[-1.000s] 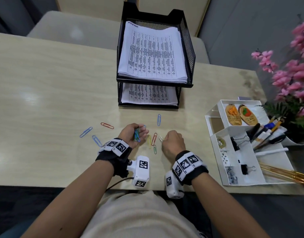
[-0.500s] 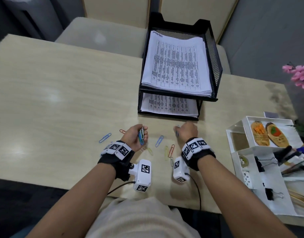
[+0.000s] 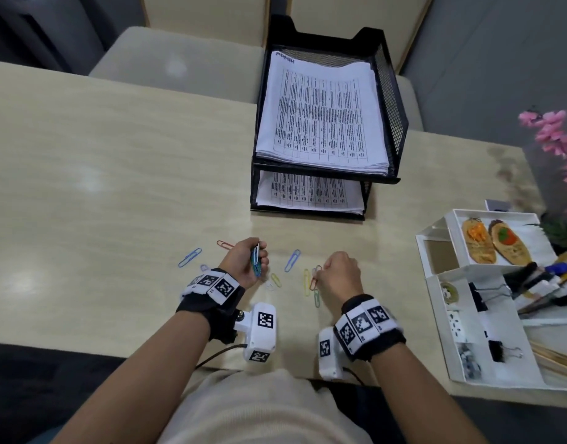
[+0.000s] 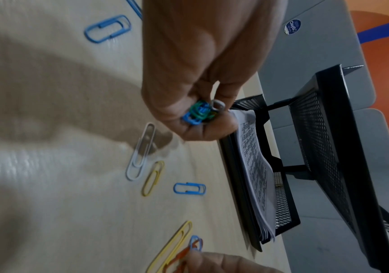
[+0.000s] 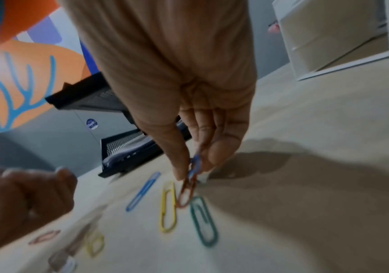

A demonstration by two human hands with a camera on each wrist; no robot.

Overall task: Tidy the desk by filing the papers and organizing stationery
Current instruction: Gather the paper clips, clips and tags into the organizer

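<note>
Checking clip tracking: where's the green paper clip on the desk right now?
In the right wrist view the green paper clip lies flat on the desk, just right of the yellow clip and beside the orange clip the right hand pinches.

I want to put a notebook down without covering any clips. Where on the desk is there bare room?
The desk is bare left of the paper tray, beyond the loose paper clips. A smaller patch lies between tray and white organizer. It is crowded around the left hand and right hand.
</note>
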